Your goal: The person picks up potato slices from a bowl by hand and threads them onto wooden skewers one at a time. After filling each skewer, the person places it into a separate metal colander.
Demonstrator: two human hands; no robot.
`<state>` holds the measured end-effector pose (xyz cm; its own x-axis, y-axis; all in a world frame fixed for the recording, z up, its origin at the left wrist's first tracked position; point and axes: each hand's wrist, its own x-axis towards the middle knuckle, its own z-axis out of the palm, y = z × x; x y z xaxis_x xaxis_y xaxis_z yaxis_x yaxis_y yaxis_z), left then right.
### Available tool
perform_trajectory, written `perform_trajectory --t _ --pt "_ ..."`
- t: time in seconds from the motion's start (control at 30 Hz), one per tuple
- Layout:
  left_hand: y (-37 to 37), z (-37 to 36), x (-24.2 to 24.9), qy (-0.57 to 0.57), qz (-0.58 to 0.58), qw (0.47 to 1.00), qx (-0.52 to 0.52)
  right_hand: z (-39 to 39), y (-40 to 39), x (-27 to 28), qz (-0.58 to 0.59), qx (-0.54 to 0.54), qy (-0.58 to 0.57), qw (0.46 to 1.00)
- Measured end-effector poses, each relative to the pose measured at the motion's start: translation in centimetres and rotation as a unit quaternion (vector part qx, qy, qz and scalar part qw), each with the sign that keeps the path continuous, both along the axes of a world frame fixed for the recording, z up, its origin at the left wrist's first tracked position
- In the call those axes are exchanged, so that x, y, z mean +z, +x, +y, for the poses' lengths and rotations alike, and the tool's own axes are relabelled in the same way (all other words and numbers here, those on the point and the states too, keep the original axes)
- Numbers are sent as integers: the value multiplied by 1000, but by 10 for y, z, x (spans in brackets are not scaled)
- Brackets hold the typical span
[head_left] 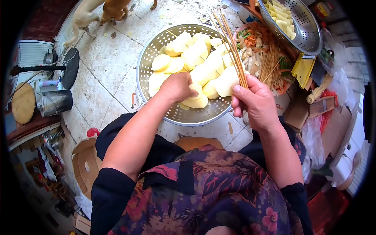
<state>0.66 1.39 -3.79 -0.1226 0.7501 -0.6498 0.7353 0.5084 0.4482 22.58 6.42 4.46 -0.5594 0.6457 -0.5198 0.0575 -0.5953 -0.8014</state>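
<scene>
In the head view, we look down past our patterned apron (203, 188) at a metal colander (188, 116) with holes, sitting before us above a pale tiled floor (100, 78). Peeled yellow potato pieces (209, 67) fill much of it; thin sticks poke from a few. Our left hand (177, 88) reaches in over the left-centre pieces, thumb against one; its fingertips are hidden, so we cannot tell whether that grip is clamped on anything. Our right hand (255, 100), at the colander's right edge, has its grip closed around a bundle of skewers (232, 45) slanting up and away. Beyond, more skewers (269, 64) lie on chopped scraps (256, 35). Upper right, a second colander (304, 29) holds cut yellow strips (279, 15). Two dogs (113, 11) stand upper left.
</scene>
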Motion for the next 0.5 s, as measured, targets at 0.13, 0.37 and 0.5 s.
perform_trajectory --t 0.13,0.37,0.5 --pt "1 -2 -6 39 -11 999 4 0 0 1 -9 6 2 1000" --pt "5 1 -1 154 24 988 -20 0 -3 3 -14 8 2 1000" --pt "-21 15 -22 181 -252 882 354 -1 -1 0 -20 16 6 1000"
